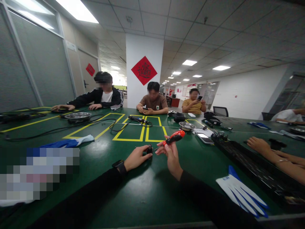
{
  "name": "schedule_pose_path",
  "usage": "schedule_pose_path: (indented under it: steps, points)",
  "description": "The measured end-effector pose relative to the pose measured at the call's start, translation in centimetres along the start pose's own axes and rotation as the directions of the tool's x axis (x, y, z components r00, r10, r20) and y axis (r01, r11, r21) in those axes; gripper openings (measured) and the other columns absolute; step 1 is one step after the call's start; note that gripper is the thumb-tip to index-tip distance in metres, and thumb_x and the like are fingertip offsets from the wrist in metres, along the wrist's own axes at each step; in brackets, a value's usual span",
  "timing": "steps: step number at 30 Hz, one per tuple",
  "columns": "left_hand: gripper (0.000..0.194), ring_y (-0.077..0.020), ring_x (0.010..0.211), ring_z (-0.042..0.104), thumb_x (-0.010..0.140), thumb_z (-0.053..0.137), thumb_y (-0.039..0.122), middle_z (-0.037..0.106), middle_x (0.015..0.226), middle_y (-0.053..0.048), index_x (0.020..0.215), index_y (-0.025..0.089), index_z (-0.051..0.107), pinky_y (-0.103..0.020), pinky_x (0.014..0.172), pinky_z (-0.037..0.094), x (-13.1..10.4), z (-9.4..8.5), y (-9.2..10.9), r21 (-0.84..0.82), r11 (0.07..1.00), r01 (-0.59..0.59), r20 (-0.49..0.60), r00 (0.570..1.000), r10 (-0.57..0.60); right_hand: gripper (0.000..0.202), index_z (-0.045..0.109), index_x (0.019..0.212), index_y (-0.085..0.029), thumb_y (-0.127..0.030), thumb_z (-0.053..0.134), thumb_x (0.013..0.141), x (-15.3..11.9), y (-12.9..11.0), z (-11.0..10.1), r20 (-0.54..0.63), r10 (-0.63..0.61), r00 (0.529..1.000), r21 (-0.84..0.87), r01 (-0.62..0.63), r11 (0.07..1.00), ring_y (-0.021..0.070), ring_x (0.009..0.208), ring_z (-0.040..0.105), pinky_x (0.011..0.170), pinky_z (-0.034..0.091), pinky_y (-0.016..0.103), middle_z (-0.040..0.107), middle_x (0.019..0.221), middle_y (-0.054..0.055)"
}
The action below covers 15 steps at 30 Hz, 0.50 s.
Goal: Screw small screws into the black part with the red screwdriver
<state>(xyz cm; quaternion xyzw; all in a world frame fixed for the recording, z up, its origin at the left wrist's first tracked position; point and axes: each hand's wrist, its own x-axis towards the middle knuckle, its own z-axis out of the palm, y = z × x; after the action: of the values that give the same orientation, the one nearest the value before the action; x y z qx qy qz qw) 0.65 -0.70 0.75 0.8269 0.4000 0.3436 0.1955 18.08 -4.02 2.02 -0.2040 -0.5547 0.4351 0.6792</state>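
In the middle of the head view, my left hand [138, 157] is closed round a small black cylindrical part [149, 149], held upright just above or on the green table [143, 190]. My right hand [173, 157] grips a red and black screwdriver [175, 137]. Its handle points up and to the right, and the thin shaft slants down to the left towards the black part. Whether the tip touches the part cannot be made out. The part's lower end is mostly hidden by my left fingers.
White and blue gloves [240, 192] lie at the right, beside a long black tray [252, 168]. Further back are a phone [205, 138], a metal bowl [187, 126], another bowl [78, 116] and a black cable [95, 122]. A co-worker's hand [258, 144] rests at the right.
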Motion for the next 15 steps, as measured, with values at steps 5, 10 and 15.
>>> schedule_pose_path:
  steps: [5,10,15]
  points:
    - [0.033,-0.0193,0.083,0.059,0.08,0.054,0.035,0.066,0.095,-0.006,0.106,0.017,0.06,-0.028,0.078,0.044,-0.03,0.13,-0.24,-0.015,1.0,-0.008,-0.003,1.0,0.008,0.03,0.045,0.115,-0.021,-0.03,0.048,0.086,-0.03,0.0,-0.05,0.01,0.013,1.0,-0.055,-0.012,0.998,0.0101,0.056,0.062,0.053,0.052,0.024,0.063,0.092,0.003]
    - [0.031,-0.0193,0.082,0.059,0.079,0.054,0.035,0.066,0.093,-0.005,0.102,0.016,0.061,-0.028,0.077,0.044,0.01,0.0,-0.14,-0.002,1.0,-0.005,0.0,1.0,0.005,0.025,0.047,0.101,-0.02,-0.027,0.058,0.08,0.2,0.13,0.01,-0.06,-0.013,0.998,-0.082,0.008,0.997,0.0112,0.057,0.062,0.058,0.053,0.026,0.066,0.082,0.001]
    - [0.029,-0.0193,0.08,0.059,0.079,0.055,0.035,0.066,0.09,-0.005,0.099,0.016,0.062,-0.028,0.076,0.044,-0.01,-0.07,0.04,-0.008,1.0,0.008,0.005,1.0,-0.008,0.035,0.044,0.113,-0.02,-0.025,0.057,0.081,0.02,-0.22,-0.04,-0.035,-0.014,0.999,-0.079,0.012,0.997,0.0138,0.063,0.065,0.066,0.053,0.03,0.066,0.085,0.002]
